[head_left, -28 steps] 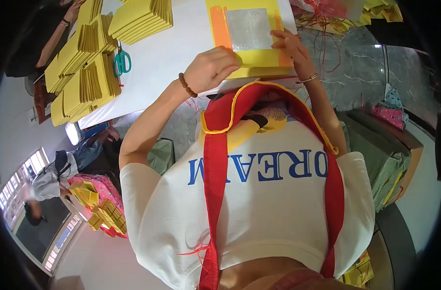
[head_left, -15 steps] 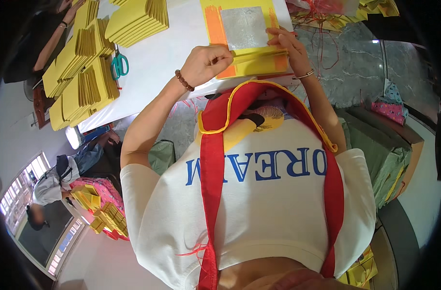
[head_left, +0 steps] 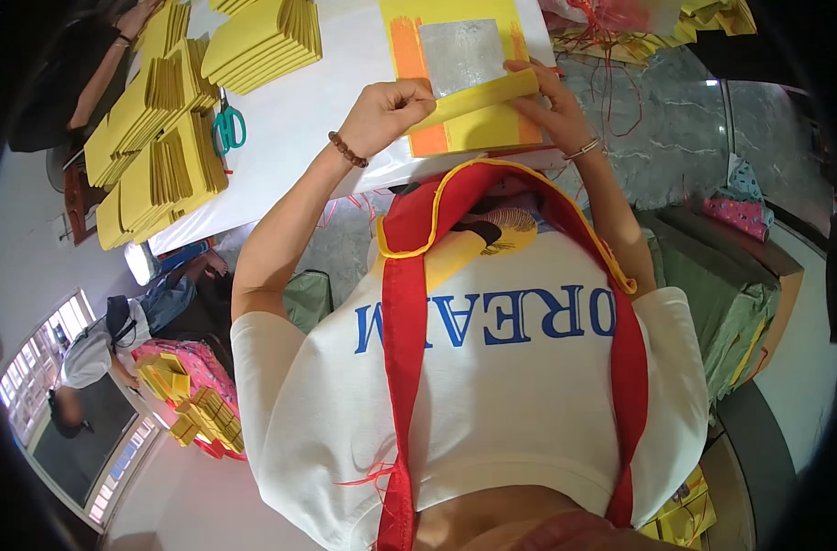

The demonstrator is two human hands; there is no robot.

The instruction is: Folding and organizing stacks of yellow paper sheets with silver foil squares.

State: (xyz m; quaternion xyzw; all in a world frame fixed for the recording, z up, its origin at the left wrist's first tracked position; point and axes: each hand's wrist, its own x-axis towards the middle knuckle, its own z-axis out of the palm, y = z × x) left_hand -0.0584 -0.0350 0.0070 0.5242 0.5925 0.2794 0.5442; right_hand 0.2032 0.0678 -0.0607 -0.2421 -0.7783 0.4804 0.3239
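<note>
A folded strip of yellow paper [head_left: 481, 99] slants between my two hands, its right end higher up in the picture. My left hand [head_left: 387, 116] pinches the strip's left end between thumb and curled fingers. At the other end my right hand [head_left: 554, 108] has its fingers and thumb on either side of the strip. Beneath lies yellow paper with orange bands [head_left: 407, 53] and a silver-grey square [head_left: 462, 55]; the strip crosses the square's near edge. Whether strip and paper below are one sheet, I cannot tell.
Stacks of folded yellow paper [head_left: 264, 46] stand on the white table [head_left: 294, 115], with teal-handled scissors [head_left: 228, 127] beside them. Another person's arm [head_left: 95, 87] reaches in at the far left. Red strings [head_left: 611, 83] hang at the right. Green-wrapped bundles [head_left: 712, 285] stand right of me.
The folded yellow strip has tilted, its right end shifting away from me. My right fingers have closed around that end. My left hand has moved only slightly.
</note>
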